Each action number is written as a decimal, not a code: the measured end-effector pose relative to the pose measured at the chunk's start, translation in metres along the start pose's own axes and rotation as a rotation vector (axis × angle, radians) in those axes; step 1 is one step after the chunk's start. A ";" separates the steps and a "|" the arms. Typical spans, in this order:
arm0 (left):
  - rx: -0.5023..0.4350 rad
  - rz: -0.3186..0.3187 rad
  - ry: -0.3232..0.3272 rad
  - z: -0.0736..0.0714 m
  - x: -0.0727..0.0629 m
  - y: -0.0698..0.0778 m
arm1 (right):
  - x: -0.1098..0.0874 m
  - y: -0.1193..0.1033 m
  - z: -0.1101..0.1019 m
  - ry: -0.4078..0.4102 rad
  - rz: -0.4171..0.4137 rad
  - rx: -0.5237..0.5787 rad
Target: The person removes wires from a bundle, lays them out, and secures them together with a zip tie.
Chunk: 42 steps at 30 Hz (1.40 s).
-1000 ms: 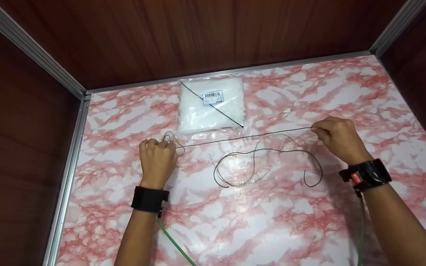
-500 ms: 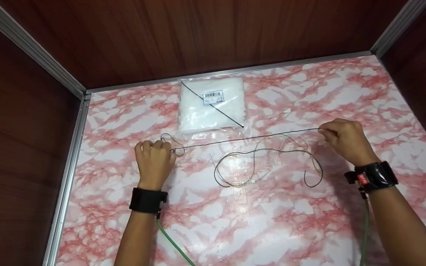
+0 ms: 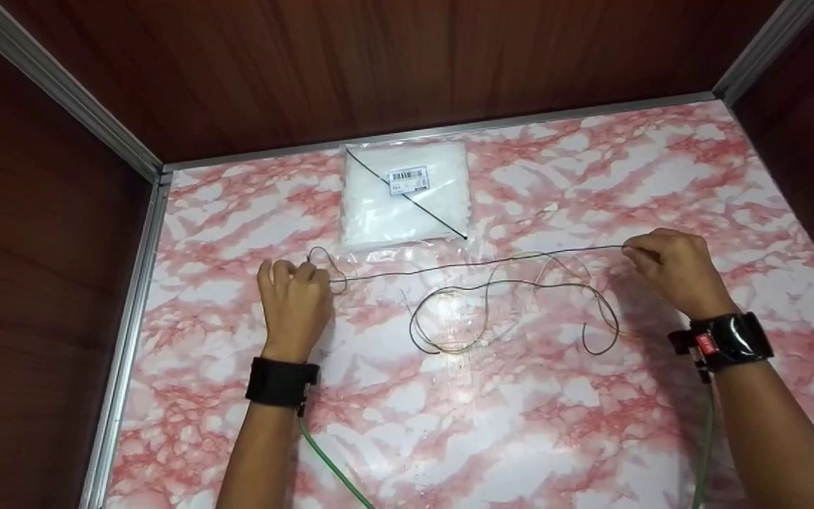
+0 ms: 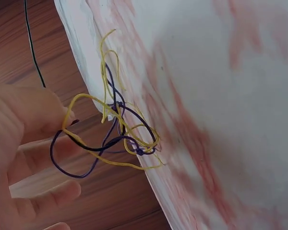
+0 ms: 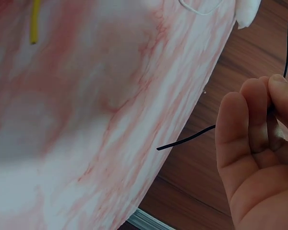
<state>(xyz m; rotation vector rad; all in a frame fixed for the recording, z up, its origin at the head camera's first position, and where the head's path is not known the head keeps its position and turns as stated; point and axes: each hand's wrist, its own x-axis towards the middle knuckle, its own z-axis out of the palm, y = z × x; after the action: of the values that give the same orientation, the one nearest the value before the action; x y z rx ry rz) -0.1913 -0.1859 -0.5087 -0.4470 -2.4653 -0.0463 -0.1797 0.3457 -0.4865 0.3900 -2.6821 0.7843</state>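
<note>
A thin black wire (image 3: pixel 414 272) stretches nearly straight between the two hands above the table in the head view. At its left end my left hand (image 3: pixel 296 304) pinches it between thumb and forefinger, the other fingers loosely bent. A tangle of yellow and dark wires (image 4: pixel 118 104) dangles from that pinch in the left wrist view. My right hand (image 3: pixel 679 272) pinches the black wire near its other end. In the right wrist view a short free tip (image 5: pixel 182 140) sticks out past the curled fingers.
On the marbled table, dark and yellowish loose wires (image 3: pixel 534 285) lie in loops between the hands. Behind them is a clear bag of white contents (image 3: pixel 372 219) with a barcode label. Dark wood panels (image 3: pixel 407 63) enclose the back and sides. Green cables (image 3: pixel 329 459) trail from the wrist straps.
My right hand has moved to the right, and my left hand slightly left. The span of black wire between them has grown longer. The loose wires and the bag stay where they lay.
</note>
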 end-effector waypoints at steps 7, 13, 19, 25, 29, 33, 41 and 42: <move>-0.013 0.021 0.036 0.000 0.000 -0.001 | -0.004 0.001 -0.001 0.009 0.026 0.000; -0.019 -0.057 0.011 -0.004 -0.001 -0.004 | -0.004 0.001 -0.003 0.017 0.023 0.012; -0.007 -0.037 -0.032 -0.007 -0.004 -0.003 | -0.006 0.004 -0.006 0.032 0.053 0.001; 0.006 -0.048 -0.028 -0.005 -0.005 -0.004 | -0.009 0.005 -0.005 0.034 0.055 -0.001; -0.001 -0.063 -0.031 -0.005 -0.007 -0.006 | -0.010 0.004 -0.007 0.054 0.058 0.005; -0.018 -0.085 -0.052 -0.007 -0.010 -0.010 | -0.010 0.004 -0.010 0.069 0.071 0.010; -0.013 -0.120 -0.022 -0.010 -0.015 -0.014 | -0.012 0.007 -0.010 0.070 0.095 0.017; -0.013 -0.126 -0.017 -0.010 -0.016 -0.014 | -0.012 0.007 -0.010 0.071 0.101 0.019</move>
<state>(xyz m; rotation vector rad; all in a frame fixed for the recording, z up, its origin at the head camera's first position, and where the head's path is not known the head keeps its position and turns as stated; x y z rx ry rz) -0.1785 -0.2056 -0.5087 -0.2988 -2.5087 -0.1110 -0.1686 0.3592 -0.4865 0.2286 -2.6468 0.8368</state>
